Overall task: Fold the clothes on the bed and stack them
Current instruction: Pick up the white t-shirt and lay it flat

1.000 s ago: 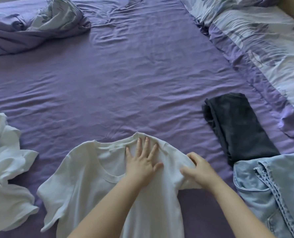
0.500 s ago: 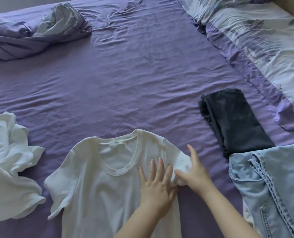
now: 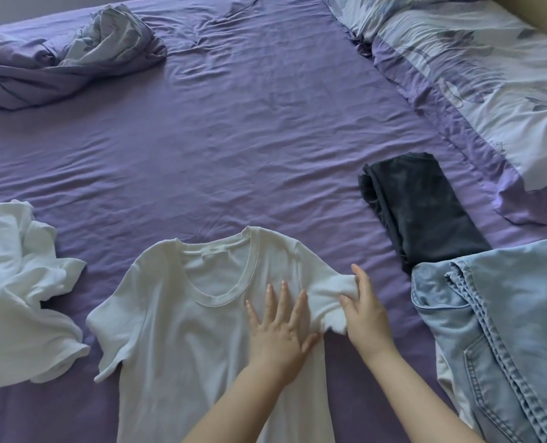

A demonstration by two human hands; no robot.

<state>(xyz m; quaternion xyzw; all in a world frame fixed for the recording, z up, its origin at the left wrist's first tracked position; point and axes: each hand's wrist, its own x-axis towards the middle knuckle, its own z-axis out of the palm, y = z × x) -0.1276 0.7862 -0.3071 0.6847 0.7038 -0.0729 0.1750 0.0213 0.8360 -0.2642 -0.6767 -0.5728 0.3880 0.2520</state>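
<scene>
The white T-shirt (image 3: 182, 330) is lying flat at the near edge. It is being pinned by the flat left hand (image 3: 278, 334) while its right sleeve (image 3: 326, 302) is being pinched by the right hand (image 3: 363, 311); the sleeve is best folded inward along a straight line.

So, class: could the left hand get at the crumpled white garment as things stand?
Probably yes. The left hand lies flat on the T-shirt, holding nothing, and only the shirt and bare sheet lie between it and the crumpled garment.
</scene>
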